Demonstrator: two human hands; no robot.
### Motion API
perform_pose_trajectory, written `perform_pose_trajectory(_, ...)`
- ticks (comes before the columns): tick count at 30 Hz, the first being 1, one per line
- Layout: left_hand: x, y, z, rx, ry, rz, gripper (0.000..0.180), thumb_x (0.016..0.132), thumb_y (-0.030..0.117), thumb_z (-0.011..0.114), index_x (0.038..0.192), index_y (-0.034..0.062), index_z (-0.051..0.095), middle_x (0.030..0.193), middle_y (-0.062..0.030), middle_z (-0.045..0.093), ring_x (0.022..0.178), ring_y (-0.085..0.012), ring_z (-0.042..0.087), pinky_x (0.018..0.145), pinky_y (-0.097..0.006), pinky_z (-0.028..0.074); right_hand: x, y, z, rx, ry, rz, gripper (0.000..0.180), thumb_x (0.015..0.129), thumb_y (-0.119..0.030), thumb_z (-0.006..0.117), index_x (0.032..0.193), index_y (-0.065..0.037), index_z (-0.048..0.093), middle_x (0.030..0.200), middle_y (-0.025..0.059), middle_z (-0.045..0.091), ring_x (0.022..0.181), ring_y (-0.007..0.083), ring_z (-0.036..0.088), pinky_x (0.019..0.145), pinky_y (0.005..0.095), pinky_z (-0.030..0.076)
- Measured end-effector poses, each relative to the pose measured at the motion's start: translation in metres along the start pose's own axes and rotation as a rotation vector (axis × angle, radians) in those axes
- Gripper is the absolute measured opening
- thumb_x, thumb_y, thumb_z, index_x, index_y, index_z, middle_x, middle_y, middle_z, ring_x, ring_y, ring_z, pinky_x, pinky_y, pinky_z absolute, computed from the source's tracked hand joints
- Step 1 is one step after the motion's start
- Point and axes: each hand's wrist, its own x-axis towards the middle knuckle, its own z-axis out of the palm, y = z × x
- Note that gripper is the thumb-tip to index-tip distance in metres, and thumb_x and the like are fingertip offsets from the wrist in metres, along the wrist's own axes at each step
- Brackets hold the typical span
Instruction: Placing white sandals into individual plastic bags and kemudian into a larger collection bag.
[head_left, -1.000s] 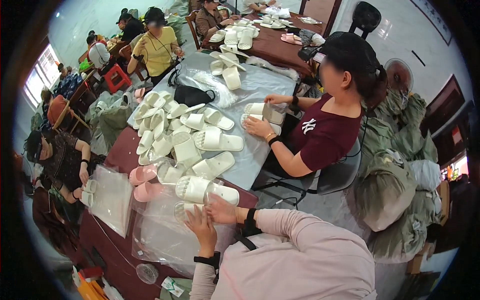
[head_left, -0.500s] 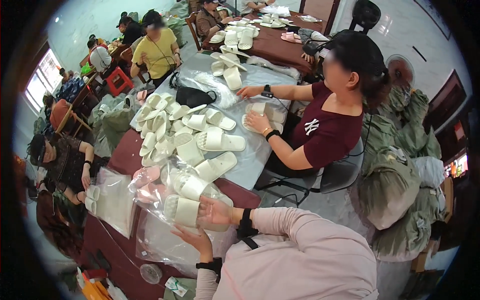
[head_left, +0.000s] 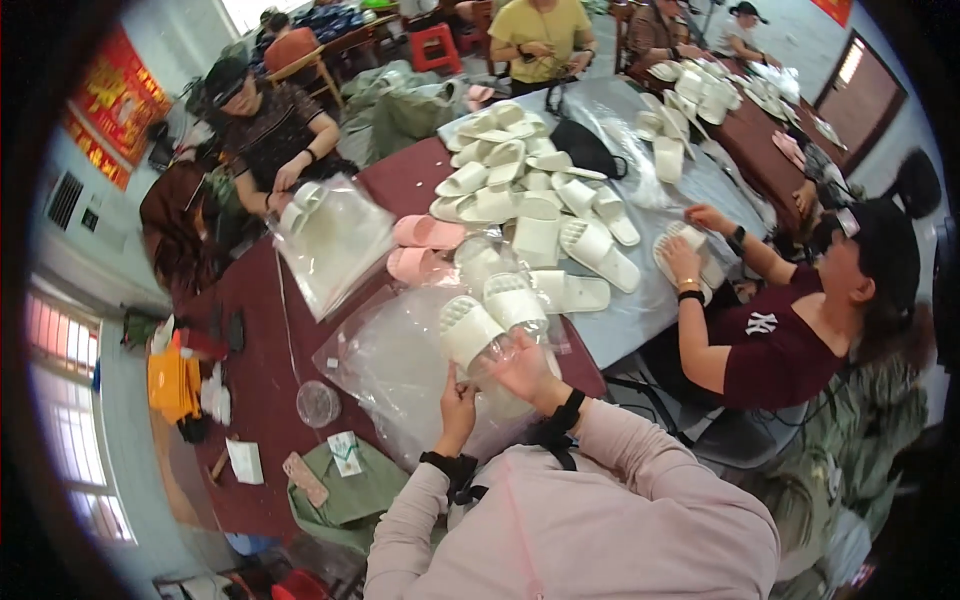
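Observation:
A pair of cream-white slippers with textured straps is held over the table's near edge, partly covered by a clear plastic bag. My right hand grips the slippers near their heel ends, palm turned up. Beside it on the left, my left hand pinches at the bag's edge by the nearer slipper; some of its fingers are hidden. Just beyond lie two pink slippers and a large heap of white slippers. Under my hands, clear plastic bags are spread on the dark red table.
A co-worker in a maroon shirt handles slippers at the right. Another in dark clothes holds small white slippers over stacked plastic sheets at the left. A round clear container and green cloth are near me.
My view has swung to the left, so the table and co-workers appear farther right. The white slippers remain in my hands, and the bag is still partly around them.

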Motion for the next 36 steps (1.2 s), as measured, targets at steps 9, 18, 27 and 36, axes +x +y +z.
perform_pose_trajectory(9,-0.006,0.016,-0.020,-0.085,-0.085,-0.131,0.039,0.087,0.003,0.052,0.125,-0.0060,0.045,0.086,-0.0096,0.065,0.079,-0.0134,0.061,0.074,-0.024,0.046,0.007,-0.025,0.029,-0.424,0.105,0.121,0.052,0.097,-0.043,0.032,0.128,-0.002,0.033,0.130,0.0149,0.043,0.115,0.0280,0.045,0.093,0.0394,0.039)
perform_pose_trajectory(18,-0.018,0.117,-0.074,-0.459,0.113,0.073,0.039,0.083,-0.004,0.051,0.121,-0.0006,0.043,0.075,-0.0043,0.061,0.069,-0.0127,0.059,0.071,-0.024,0.045,-0.029,-0.035,0.113,-1.102,-0.204,0.050,0.047,0.098,-0.031,0.031,0.111,0.008,0.054,0.106,0.0171,0.062,0.097,0.0229,0.058,0.086,0.0333,0.043)
perform_pose_trajectory(27,-0.110,0.210,-0.145,-0.449,0.278,0.211,0.024,0.079,-0.008,0.053,0.100,-0.0027,0.062,0.088,-0.0077,0.062,0.064,-0.0118,0.059,0.060,-0.024,0.048,-0.069,0.006,0.171,-1.711,-1.035,0.221,0.048,0.095,-0.032,0.040,0.115,0.011,0.052,0.114,0.0233,0.057,0.108,0.0291,0.054,0.094,0.0364,0.039)
perform_pose_trajectory(36,-0.218,0.219,-0.211,-0.431,0.853,0.311,0.032,0.073,-0.001,0.048,0.101,-0.0092,0.060,0.070,-0.0112,0.061,0.052,-0.0125,0.055,0.052,-0.023,0.044,-0.018,0.022,0.137,-0.963,-1.079,1.054,0.047,0.093,-0.032,0.047,0.116,0.010,0.049,0.108,0.0167,0.060,0.094,0.0242,0.059,0.085,0.0342,0.043)
